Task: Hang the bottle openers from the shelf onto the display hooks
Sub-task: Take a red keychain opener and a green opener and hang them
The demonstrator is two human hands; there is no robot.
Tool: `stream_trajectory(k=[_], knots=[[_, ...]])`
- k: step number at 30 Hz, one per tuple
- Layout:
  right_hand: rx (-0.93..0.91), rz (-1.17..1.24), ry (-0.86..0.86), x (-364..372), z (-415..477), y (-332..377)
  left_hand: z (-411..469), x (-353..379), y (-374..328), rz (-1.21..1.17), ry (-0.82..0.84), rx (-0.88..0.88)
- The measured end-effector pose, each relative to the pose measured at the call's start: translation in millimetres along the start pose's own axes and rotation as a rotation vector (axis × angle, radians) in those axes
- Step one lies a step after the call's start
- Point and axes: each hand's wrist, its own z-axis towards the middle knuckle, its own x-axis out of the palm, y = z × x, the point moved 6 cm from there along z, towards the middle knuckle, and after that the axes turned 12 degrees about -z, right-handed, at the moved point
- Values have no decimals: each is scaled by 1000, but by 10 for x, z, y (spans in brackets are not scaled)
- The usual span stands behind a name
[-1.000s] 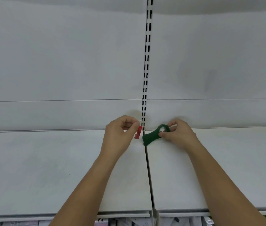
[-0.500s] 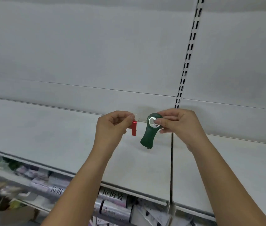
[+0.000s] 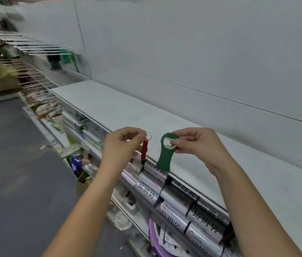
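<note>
left hand pinches the key ring of the red bottle opener, so the body dangles free. right hand fingers grip the green bottle opener by its hole's rim, hanging end uppermost. both are held over the shelf front edge. display hooks sit far left (blurred), well apart; a carry seems due.

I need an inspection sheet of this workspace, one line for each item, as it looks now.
Surface: white shelf, long and flat.
Job's things: red bottle opener hangs from its ring; green bottle opener hangs head up; neither is on a hook.
Clutter: wrapped rolls beneath the shelf.
Hands: left hand pinches the ring; right hand pinches the green opener's head.
Cables: nothing seen.
Surroundings: display hooks far left, blurred; grey floor.
</note>
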Motion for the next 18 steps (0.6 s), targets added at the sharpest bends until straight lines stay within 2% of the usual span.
stream_trajectory(k=[12, 18], knots=[[-39, 4, 157, 2601, 1048, 498, 688, -2605, -1, 60, -243, 17], [-53, -34, 295, 3721, 1400, 767, 896, -3672, -12, 97, -378, 25]])
